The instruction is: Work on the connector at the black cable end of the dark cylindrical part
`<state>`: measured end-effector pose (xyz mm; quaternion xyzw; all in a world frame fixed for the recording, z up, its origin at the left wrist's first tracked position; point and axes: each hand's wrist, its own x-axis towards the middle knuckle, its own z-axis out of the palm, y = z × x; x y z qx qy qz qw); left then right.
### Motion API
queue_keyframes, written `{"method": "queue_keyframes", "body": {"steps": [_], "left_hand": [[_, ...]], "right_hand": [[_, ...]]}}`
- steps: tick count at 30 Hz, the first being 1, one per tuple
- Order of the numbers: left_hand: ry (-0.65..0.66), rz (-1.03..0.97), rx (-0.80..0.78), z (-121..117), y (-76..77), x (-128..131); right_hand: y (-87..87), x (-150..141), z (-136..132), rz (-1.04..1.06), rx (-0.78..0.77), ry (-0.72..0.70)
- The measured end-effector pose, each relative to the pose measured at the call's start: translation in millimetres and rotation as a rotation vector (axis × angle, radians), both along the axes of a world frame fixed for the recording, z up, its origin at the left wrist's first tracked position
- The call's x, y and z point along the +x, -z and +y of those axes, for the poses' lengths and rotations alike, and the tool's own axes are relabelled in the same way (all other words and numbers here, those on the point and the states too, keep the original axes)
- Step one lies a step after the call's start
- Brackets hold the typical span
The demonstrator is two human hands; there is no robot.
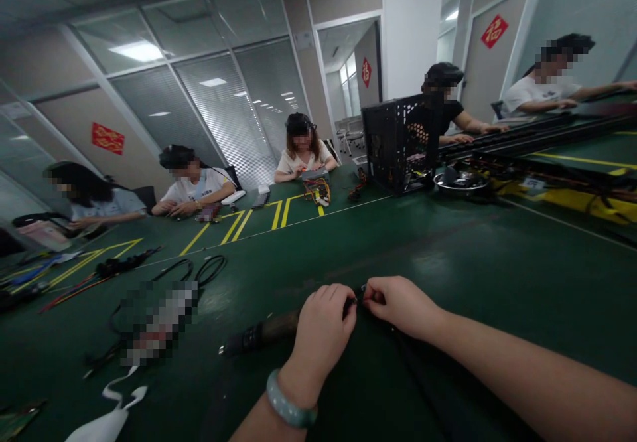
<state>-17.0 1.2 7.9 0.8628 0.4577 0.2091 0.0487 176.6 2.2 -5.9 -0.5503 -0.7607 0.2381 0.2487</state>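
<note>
Near the table's front middle, my left hand (pixel 326 322) is closed in a pinch, a green bangle round its wrist. Between its thumb and fingers shows a small dark piece (pixel 350 304), its kind unclear. Just to the right, my right hand (pixel 398 302) is also closed, pinching what looks like a thin black cable (pixel 363 289). The two sets of fingertips are almost touching. A dark cord (pixel 415 369) runs from below the right hand toward the front edge. Partly hidden behind my left hand, a cylindrical tool with a black collar (pixel 249 339) lies on the table, metal tip pointing left.
To the left lie a blurred-out item (pixel 164 322) with black cables and a white strap (pixel 107 425). A black computer case (pixel 398 143) and a metal bowl (pixel 460 182) stand at the back right. Several people sit along the far side of the green table (pixel 279 263).
</note>
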Motion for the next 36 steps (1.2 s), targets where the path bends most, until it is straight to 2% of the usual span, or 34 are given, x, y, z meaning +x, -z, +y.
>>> {"method": "queue_keyframes", "body": {"steps": [6,13,22,31,36], "left_hand": [[0.023,-0.017,0.008,-1,2.8,-1],[0.046,-0.041,-0.014,-1,1.8,-3],[0.053,-0.061,-0.029,2,0.5,-6],[0.055,-0.054,-0.012,2,2.8,-2],[-0.015,-0.047,-0.021,3,4.8,0]], "right_hand": [[1.8,-5,1,0.026,0.0,-0.038],[0.8,4,0,0.14,-0.076,-0.018],[2.6,10,4,0.225,-0.167,-0.113],[6.0,0,3,0.114,-0.08,-0.051],[7.1,3,11,0.134,-0.096,-0.081]]}}
